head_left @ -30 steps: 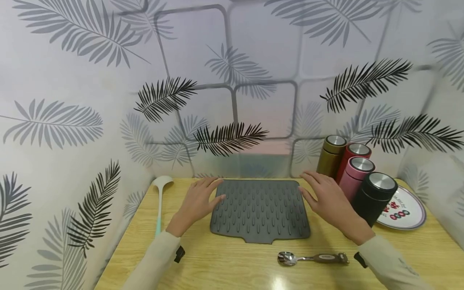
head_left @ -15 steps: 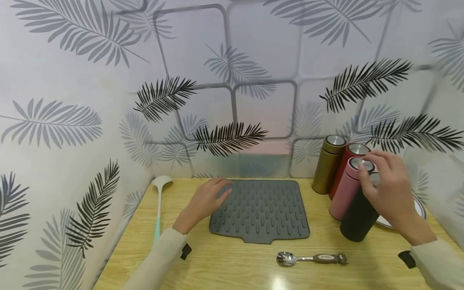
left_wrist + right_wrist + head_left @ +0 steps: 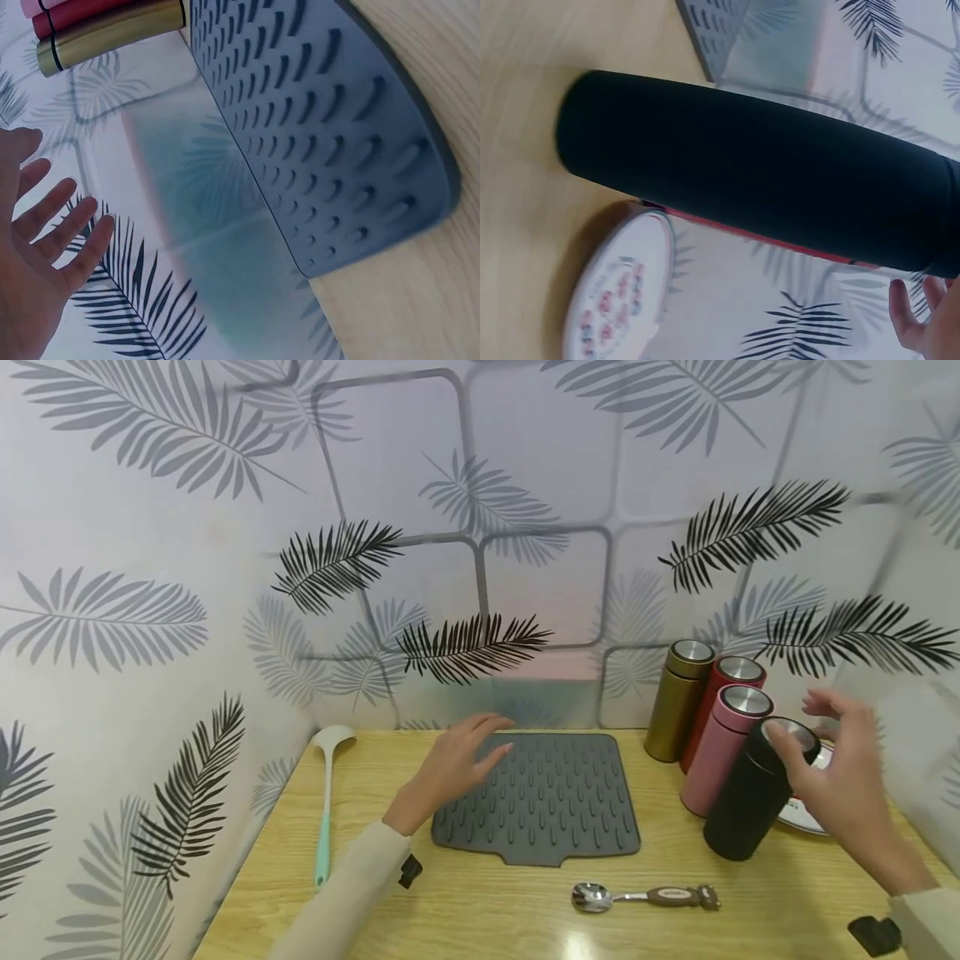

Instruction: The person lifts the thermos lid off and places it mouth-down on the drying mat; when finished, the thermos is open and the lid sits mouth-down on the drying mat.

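In the head view my left hand (image 3: 453,768) hovers over the left part of a dark grey mat (image 3: 558,802) with raised ridges, its fingers extended; the left wrist view shows them spread, holding nothing. My right hand (image 3: 843,777) is at the top of a black thermos (image 3: 750,802), thumb in front of the lid and fingers on the far side. In the right wrist view the fingers lie beside the upper end of the thermos, looking loose. Whether the thumb touches it I cannot tell. The thermos stands upright.
Pink (image 3: 723,752), red (image 3: 738,670) and gold (image 3: 678,702) thermoses stand behind the black one. A white plate (image 3: 802,817) lies partly hidden behind it. A spoon (image 3: 645,896) lies in front of the mat, a ladle (image 3: 327,802) at left. The patterned wall (image 3: 525,593) borders the table.
My right hand has moved from the mat's right edge over to the black thermos and lowered beside its lid. My left hand has shifted right, further over the mat.
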Tool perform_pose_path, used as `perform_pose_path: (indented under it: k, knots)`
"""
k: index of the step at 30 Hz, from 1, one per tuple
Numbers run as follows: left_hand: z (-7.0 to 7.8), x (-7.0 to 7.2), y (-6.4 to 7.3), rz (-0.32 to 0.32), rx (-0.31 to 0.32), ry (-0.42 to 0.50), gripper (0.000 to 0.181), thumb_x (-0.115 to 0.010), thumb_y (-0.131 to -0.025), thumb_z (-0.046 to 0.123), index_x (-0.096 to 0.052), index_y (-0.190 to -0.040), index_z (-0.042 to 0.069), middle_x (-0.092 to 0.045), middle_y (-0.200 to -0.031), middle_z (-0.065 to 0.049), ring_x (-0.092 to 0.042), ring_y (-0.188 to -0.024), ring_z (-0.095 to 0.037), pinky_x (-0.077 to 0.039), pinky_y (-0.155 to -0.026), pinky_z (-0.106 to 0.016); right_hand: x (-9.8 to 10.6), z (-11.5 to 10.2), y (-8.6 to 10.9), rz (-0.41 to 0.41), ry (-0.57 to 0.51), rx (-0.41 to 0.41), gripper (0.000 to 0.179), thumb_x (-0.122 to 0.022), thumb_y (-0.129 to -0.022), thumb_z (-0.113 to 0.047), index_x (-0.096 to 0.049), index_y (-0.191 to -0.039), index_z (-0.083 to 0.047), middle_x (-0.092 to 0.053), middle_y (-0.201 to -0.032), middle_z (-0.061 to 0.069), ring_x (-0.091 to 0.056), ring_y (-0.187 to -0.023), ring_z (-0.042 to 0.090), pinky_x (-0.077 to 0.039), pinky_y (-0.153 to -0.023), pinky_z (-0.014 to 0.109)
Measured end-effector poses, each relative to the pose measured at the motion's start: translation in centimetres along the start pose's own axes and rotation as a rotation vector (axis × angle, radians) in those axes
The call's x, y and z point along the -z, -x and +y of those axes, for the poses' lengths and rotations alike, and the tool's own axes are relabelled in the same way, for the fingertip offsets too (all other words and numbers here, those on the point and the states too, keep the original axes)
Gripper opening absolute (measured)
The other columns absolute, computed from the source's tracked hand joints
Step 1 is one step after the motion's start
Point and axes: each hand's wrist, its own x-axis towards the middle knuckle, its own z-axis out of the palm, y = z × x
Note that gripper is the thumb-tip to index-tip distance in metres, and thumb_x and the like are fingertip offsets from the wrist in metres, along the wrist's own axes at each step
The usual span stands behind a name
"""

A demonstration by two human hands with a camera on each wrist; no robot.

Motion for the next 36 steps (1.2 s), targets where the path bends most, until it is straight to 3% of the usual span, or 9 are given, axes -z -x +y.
perform_pose_path:
  k: [3, 8, 11, 14, 18, 22, 26, 30, 36]
  knots:
    - [0.6, -0.3, -0.8, 0.014, -0.024, 0.023, 0.038, -0.069, -0.104, 0.024, -0.064, -0.139, 0.011, -0.066, -0.136, -0.009, -0.064, -0.125, -0.027, -0.054, -0.105, -0.046, 0.0, 0.7, 0.8, -0.040, 0.018, -0.003, 0.065, -0.075, -0.088, -0.002, -0.046, -0.146, 0.008, -0.042, -0.127, -0.023, -0.039, -0.122, -0.008, -0.031, -0.097, 0.006]
    - [1.3, -0.9, -1.9, 0.027, -0.047, 0.025, 0.041, -0.071, -0.102, 0.023, -0.062, -0.140, 0.011, -0.063, -0.139, -0.010, -0.061, -0.129, -0.028, -0.050, -0.110, -0.047, 0.0, 1.5, 1.8, -0.091, 0.089, -0.018, 0.080, -0.084, -0.080, -0.003, -0.044, -0.150, 0.006, -0.052, -0.132, 0.016, -0.035, -0.117, -0.009, -0.030, -0.091, 0.008]
    - [1.6, -1.3, -2.3, 0.024, -0.056, 0.026, 0.041, -0.070, -0.103, 0.024, -0.062, -0.140, 0.010, -0.063, -0.139, -0.010, -0.061, -0.129, -0.028, -0.050, -0.110, -0.047, 0.0, 1.7, 2.5, -0.131, 0.110, -0.108, 0.091, -0.088, -0.081, -0.007, -0.038, -0.156, 0.001, -0.048, -0.139, 0.029, -0.037, -0.107, -0.006, -0.032, -0.078, 0.007]
    - [1.9, -1.6, -2.3, 0.009, -0.059, 0.036, 0.040, -0.070, -0.103, 0.024, -0.063, -0.139, 0.009, -0.063, -0.138, -0.010, -0.061, -0.128, -0.029, -0.051, -0.109, -0.048, 0.0, 1.9, 3.4, -0.183, 0.083, -0.220, 0.094, -0.089, -0.083, -0.011, -0.033, -0.158, -0.002, -0.048, -0.138, 0.023, -0.043, -0.099, -0.003, -0.038, -0.072, 0.005]
    - [2.2, -2.0, -2.2, -0.006, -0.063, 0.056, 0.040, -0.070, -0.102, 0.021, -0.063, -0.139, 0.009, -0.064, -0.137, -0.010, -0.062, -0.128, -0.028, -0.050, -0.109, -0.047, 0.2, 2.3, 5.0, -0.221, 0.040, -0.362, 0.091, -0.087, -0.087, -0.016, -0.031, -0.157, -0.007, -0.047, -0.132, 0.010, -0.048, -0.100, -0.008, -0.043, -0.077, 0.002]
    - [2.5, -2.5, -2.2, -0.020, -0.065, 0.067, 0.039, -0.068, -0.104, 0.023, -0.062, -0.141, 0.011, -0.063, -0.139, -0.009, -0.060, -0.130, -0.027, -0.049, -0.111, -0.046, 0.2, 2.7, 6.5, -0.231, 0.033, -0.434, 0.089, -0.087, -0.088, -0.018, -0.030, -0.156, -0.007, -0.050, -0.129, 0.001, -0.049, -0.102, -0.014, -0.043, -0.080, 0.000]
    - [3.2, -2.8, -2.5, -0.037, -0.053, 0.075, 0.040, -0.066, -0.106, 0.026, -0.060, -0.143, 0.013, -0.061, -0.143, -0.009, -0.058, -0.134, -0.026, -0.047, -0.113, -0.047, -0.5, 3.1, 7.2, -0.202, -0.007, -0.455, 0.083, -0.086, -0.089, -0.016, -0.034, -0.153, -0.012, -0.047, -0.125, -0.015, -0.051, -0.105, -0.013, -0.044, -0.082, 0.001]
    - [4.1, -3.0, -3.0, -0.055, -0.064, 0.093, 0.041, -0.064, -0.107, 0.028, -0.059, -0.145, 0.014, -0.059, -0.145, -0.009, -0.056, -0.135, -0.026, -0.047, -0.114, -0.046, -1.1, 3.2, 7.3, -0.159, -0.018, -0.445, 0.076, -0.086, -0.089, -0.014, -0.040, -0.149, -0.015, -0.046, -0.125, -0.020, -0.050, -0.108, -0.014, -0.043, -0.084, 0.001]
    - [5.4, -3.2, -3.5, -0.048, -0.103, 0.129, 0.042, -0.063, -0.107, 0.029, -0.058, -0.146, 0.015, -0.058, -0.147, -0.009, -0.055, -0.138, -0.026, -0.046, -0.115, -0.045, -1.2, 2.6, 7.7, -0.135, -0.017, -0.352, 0.078, -0.091, -0.079, -0.004, -0.050, -0.144, -0.010, -0.052, -0.122, -0.027, -0.053, -0.106, -0.018, -0.044, -0.086, 0.000]
